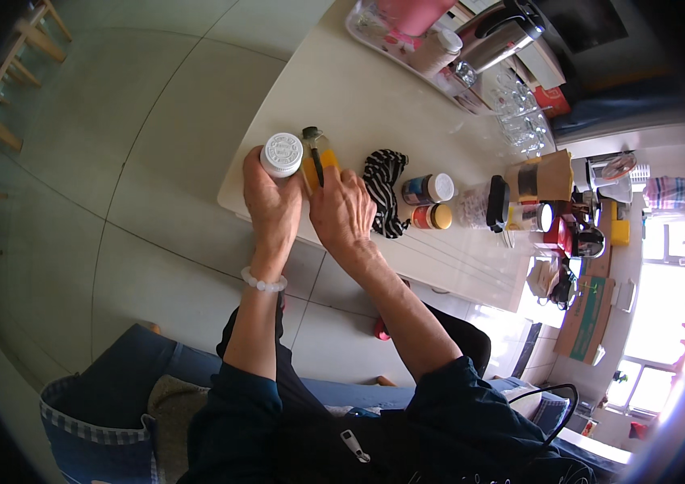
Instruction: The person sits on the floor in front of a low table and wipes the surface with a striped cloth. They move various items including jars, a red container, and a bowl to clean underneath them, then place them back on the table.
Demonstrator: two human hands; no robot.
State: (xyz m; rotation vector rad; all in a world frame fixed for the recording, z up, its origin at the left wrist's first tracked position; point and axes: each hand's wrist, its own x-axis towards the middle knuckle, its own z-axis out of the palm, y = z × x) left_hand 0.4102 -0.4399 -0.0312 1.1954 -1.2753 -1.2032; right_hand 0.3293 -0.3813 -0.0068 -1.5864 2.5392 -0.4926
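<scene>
My left hand (268,202) is wrapped round a bottle with a ridged white screw cap (283,152), held upright at the table's near left end. Most of the bottle's body is hidden by my fingers and the cap. Close beside it, my right hand (344,208) has its fingers curled at a yellow-orange object (329,156) with a dark strap and a dark round end (312,134). Its kind is not clear, and my fingertips are partly hidden, so the grip is hard to judge. A black-and-white striped cloth (385,192) lies crumpled just right of that hand.
Right of the cloth stand a white-lidded jar (439,188), a yellow-lidded jar (437,216) and a clear container with a black lid (497,203). Farther back, a tray (395,56) bears a steel jug (497,36) and drinking glasses (520,121). A blue sofa (129,367) is behind.
</scene>
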